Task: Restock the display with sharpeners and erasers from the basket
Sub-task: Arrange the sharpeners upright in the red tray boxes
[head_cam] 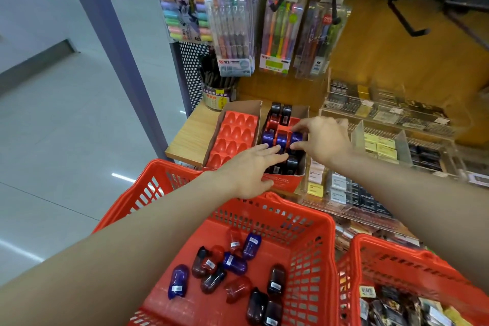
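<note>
A red display box (284,182) on the wooden shelf holds blue, red and black sharpeners in its right tray. Its left red tray (232,137) has bare slots. My right hand (324,139) pinches a blue sharpener (297,137) in the right column of that tray. My left hand (248,167) lies flat over the tray's front, fingers spread on the sharpeners. Below, a red basket (312,222) holds several loose sharpeners (234,263) in blue, red and black.
A second red basket (397,254) with packets sits at the lower right. Clear acrylic bins of erasers (336,188) stand right of the box. Pen packs (232,34) hang on hooks above, and a pen cup (215,96) stands behind the box. A purple post (119,55) rises at left.
</note>
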